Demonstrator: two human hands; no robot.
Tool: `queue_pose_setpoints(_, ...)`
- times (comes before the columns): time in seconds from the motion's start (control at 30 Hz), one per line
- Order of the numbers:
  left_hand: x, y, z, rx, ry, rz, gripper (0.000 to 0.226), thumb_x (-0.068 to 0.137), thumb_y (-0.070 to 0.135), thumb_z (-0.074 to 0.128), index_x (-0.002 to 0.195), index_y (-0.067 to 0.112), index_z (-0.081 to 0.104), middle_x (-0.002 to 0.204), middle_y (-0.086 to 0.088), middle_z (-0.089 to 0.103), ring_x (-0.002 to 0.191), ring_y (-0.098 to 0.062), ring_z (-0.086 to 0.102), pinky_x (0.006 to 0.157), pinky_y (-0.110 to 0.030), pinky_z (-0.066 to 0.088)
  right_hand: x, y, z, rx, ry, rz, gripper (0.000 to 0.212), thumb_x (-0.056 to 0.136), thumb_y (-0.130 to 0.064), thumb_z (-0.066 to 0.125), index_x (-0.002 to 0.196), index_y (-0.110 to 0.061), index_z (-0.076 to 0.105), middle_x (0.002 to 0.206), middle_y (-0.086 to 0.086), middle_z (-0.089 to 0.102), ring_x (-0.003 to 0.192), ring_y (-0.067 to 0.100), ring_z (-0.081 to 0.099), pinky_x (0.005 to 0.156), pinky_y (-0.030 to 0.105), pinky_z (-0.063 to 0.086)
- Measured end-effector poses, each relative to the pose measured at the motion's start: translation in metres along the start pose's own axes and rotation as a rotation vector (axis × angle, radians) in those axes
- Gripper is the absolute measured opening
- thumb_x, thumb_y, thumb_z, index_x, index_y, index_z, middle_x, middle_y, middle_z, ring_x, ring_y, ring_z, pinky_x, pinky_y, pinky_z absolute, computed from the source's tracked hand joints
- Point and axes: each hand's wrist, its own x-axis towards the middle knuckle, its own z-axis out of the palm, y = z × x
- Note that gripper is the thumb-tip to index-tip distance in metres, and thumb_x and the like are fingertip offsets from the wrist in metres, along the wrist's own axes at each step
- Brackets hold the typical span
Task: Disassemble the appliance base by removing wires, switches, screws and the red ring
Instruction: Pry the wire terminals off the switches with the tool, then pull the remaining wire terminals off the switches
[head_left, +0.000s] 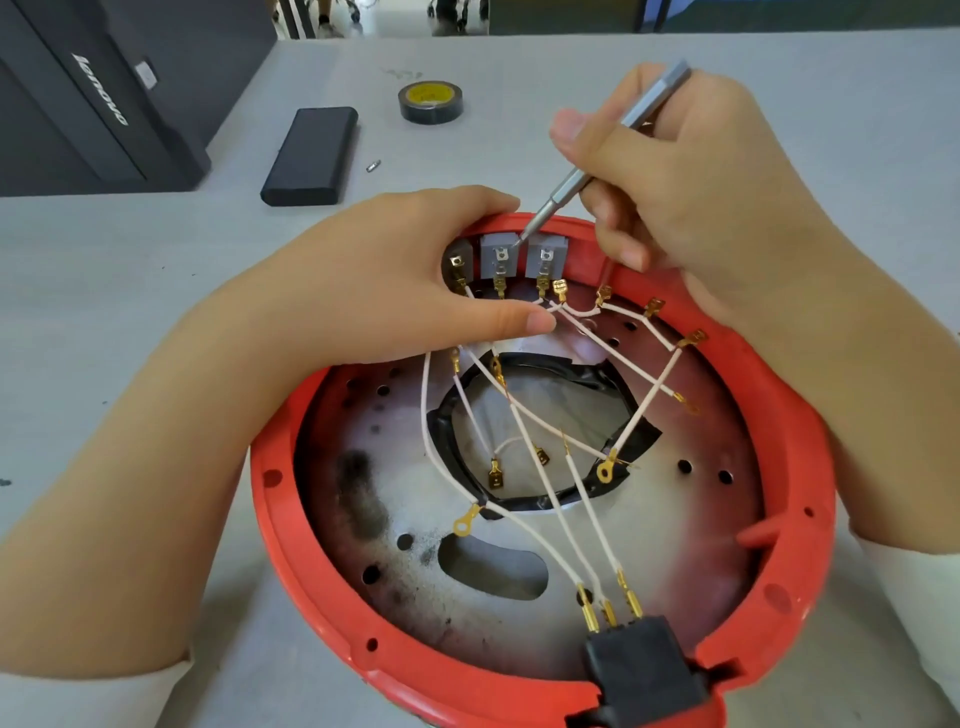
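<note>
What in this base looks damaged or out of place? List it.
Dark soot-like smudges stain the metal plate on its left side, like scorching. The centre hole is edged with crumpled black tape, an apparent makeshift fix. Several white wires lie loose across the plate, their brass terminals unplugged. A small loose bit lies on the table.

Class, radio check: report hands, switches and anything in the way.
Left hand grips the red ring by the switches. Right hand holds screwdriver, tip at middle switch. Switches still seated; loose white wires cross the base.
</note>
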Motion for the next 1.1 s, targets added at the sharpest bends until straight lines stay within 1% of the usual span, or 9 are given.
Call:
queue_pose_setpoints(0.1,-0.001,0.001,-0.001,-0.002,-0.012,0.000,0.069,0.062,0.073,0.058,0.124,0.043,0.047,0.097,0.029,0.057,0.087,0.006,0.054,0.074,-0.006,0.038,-0.003,-0.004,0.000,0.037,0.018,-0.080,0.024,0.096,-0.020,0.055,0.074,-0.019,0.045,0.047,-0.005,0.047,0.032,0.016,0.034,0.037,0.019,0.030)
queue_pose_setpoints(0.33,-0.003,0.001,-0.002,0.018,-0.018,0.003,0.068,0.067,0.069,0.060,0.126,0.037,0.049,0.109,0.017,0.061,0.099,-0.006,0.057,0.087,-0.032,0.047,-0.013,-0.021,0.002,-0.016,-0.174,-0.193,0.013,0.102,-0.018,0.043,0.100,-0.014,0.055,0.067,0.009,0.066,0.037,0.029,0.053,0.034,0.022,0.033)
queue_pose_setpoints(0.53,-0.006,0.002,-0.005,-0.019,-0.036,0.006,0.024,0.069,0.064,0.055,0.084,0.049,0.044,0.084,0.024,0.055,0.086,-0.005,0.054,0.071,-0.020,0.042,-0.033,-0.034,0.004,-0.289,-0.327,-0.094,0.006,0.090,-0.017,0.064,0.089,-0.021,0.060,0.075,-0.004,0.070,0.060,0.009,0.066,0.051,0.021,0.052)
queue_pose_setpoints(0.67,-0.007,0.003,-0.006,-0.035,-0.062,-0.018,0.010,0.067,0.052,0.049,0.075,0.050,0.042,0.079,0.026,0.050,0.083,-0.006,0.051,0.066,-0.017,0.038,-0.051,-0.043,0.020,-0.370,-0.366,-0.114,0.029,0.078,-0.020,0.075,0.084,-0.024,0.047,0.078,-0.009,0.068,0.056,0.001,0.055,0.055,0.012,0.045)
queue_pose_setpoints(0.7,-0.006,0.003,-0.006,-0.041,-0.062,-0.033,0.008,0.070,0.048,0.047,0.079,0.049,0.046,0.080,0.025,0.051,0.084,-0.006,0.051,0.065,-0.018,0.038,-0.055,-0.043,0.026,-0.399,-0.393,-0.113,0.032,0.077,-0.019,0.076,0.083,-0.025,0.045,0.077,-0.011,0.067,0.059,0.003,0.054,0.056,0.014,0.045)
queue_pose_setpoints(0.77,-0.005,0.001,-0.005,-0.037,-0.053,-0.031,0.029,0.083,0.038,0.045,0.109,0.044,0.055,0.099,0.019,0.058,0.095,-0.010,0.053,0.073,-0.024,0.040,-0.060,-0.040,0.034,-0.496,-0.439,-0.106,0.034,0.076,-0.017,0.075,0.082,-0.026,0.043,0.078,-0.014,0.067,0.069,0.006,0.055,0.065,0.019,0.048)
queue_pose_setpoints(0.83,-0.003,-0.001,-0.004,0.003,-0.043,-0.026,0.044,0.092,0.029,0.044,0.136,0.030,0.045,0.128,0.007,0.056,0.114,-0.014,0.051,0.089,-0.027,0.039,-0.063,-0.034,0.036,-0.618,-0.447,-0.131,0.033,0.077,-0.012,0.073,0.081,-0.025,0.043,0.077,-0.012,0.067,0.077,0.002,0.055,0.069,0.012,0.044)
queue_pose_setpoints(0.97,0.000,-0.003,-0.001,0.001,-0.010,-0.040,0.042,0.098,0.036,0.040,0.140,0.028,0.041,0.137,0.005,0.052,0.123,-0.014,0.047,0.094,-0.025,0.034,-0.064,-0.029,0.035,-0.845,-0.370,-0.133,0.030,0.079,-0.021,0.071,0.076,-0.030,0.042,0.077,-0.013,0.063,0.076,0.005,0.053,0.066,0.027,0.045)
queue_pose_setpoints(1.1,0.001,-0.004,0.000,-0.022,0.002,-0.042,0.042,0.098,0.035,0.041,0.139,0.029,0.042,0.137,0.006,0.051,0.123,-0.013,0.046,0.090,-0.020,0.031,-0.064,-0.029,0.045,-0.975,-0.320,-0.184,0.037,0.079,-0.039,0.069,0.074,-0.035,0.033,0.077,-0.013,0.056,0.071,0.006,0.048,0.058,0.027,0.041)
